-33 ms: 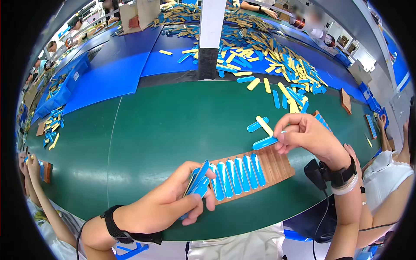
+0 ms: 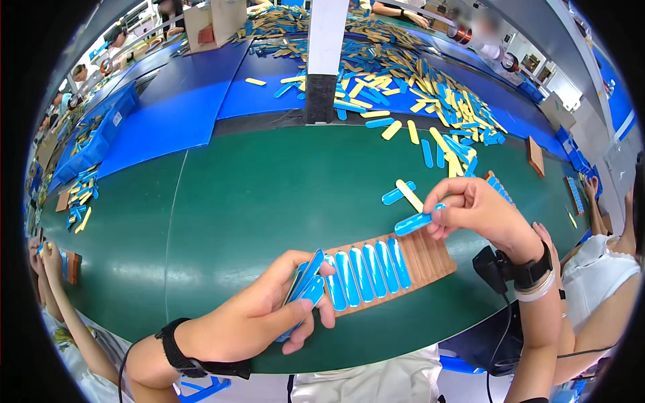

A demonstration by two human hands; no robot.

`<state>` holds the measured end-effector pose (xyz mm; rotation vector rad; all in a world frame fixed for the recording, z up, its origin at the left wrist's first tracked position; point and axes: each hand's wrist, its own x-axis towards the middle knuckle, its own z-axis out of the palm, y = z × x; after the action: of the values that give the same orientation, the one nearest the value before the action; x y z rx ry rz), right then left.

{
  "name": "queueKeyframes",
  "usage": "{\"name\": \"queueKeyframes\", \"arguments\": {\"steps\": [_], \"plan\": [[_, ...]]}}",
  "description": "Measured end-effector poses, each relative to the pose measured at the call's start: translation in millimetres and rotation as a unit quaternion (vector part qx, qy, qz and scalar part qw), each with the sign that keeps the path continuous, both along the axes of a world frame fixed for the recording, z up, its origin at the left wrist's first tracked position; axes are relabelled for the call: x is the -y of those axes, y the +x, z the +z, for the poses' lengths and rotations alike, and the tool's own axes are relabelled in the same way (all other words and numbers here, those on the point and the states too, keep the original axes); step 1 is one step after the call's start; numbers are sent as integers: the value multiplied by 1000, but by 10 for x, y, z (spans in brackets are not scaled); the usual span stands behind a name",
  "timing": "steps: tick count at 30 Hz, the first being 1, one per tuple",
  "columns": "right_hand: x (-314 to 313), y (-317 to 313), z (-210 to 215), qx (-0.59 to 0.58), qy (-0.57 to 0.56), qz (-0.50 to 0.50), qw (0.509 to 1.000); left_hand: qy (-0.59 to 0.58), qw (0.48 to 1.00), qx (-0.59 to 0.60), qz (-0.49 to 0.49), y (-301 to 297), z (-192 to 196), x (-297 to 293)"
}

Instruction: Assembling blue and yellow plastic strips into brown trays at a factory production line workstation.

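Note:
A brown slotted tray (image 2: 430,260) lies before me on the green table, its left slots filled with glossy blue round-ended strips (image 2: 366,274) and its right slots bare. My left hand (image 2: 285,302) is closed around a small bundle of similar blue strips (image 2: 310,285) at the tray's left end. Above the tray's right part, my right hand (image 2: 467,211) pinches one blue strip (image 2: 415,223) by its end between thumb and fingers. Just beyond it, a yellow strip (image 2: 409,195) lies across a blue one (image 2: 391,197) on the table.
A large heap of blue and yellow strips (image 2: 450,101) spreads over the far side, behind a white post (image 2: 328,40). Another slotted tray (image 2: 498,186) lies past my right hand. At left stands a blue bin (image 2: 101,134). Co-workers' hands (image 2: 50,258) work on both sides.
The strip in my right hand has shifted slightly to the right and turned a little. My left hand has hardly moved.

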<state>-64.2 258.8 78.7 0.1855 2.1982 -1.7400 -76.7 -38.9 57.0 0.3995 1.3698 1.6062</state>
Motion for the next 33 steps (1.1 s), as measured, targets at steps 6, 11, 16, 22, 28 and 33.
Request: {"name": "queueKeyframes", "arguments": {"steps": [6, 11, 16, 22, 28, 33], "plan": [[-60, 50, -114, 30, 38, 90, 995, -113, 992, 34, -46, -98, 53, 14], [51, 114, -135, -27, 72, 3, 997, -112, 993, 45, 4, -79, 70, 22], [172, 337, -195, -101, 308, -8, 946, -103, 993, 54, 26, -93, 66, -19], [292, 342, -211, -151, 456, 90, 872, -120, 991, 47, 26, -126, 37, 15], [370, 333, -435, -269, 533, 58, 800, -120, 991, 45, 21, -104, 45, -28], [374, 271, -484, -307, 562, 47, 766, -114, 992, 45, 17, -107, 29, -15]]}}
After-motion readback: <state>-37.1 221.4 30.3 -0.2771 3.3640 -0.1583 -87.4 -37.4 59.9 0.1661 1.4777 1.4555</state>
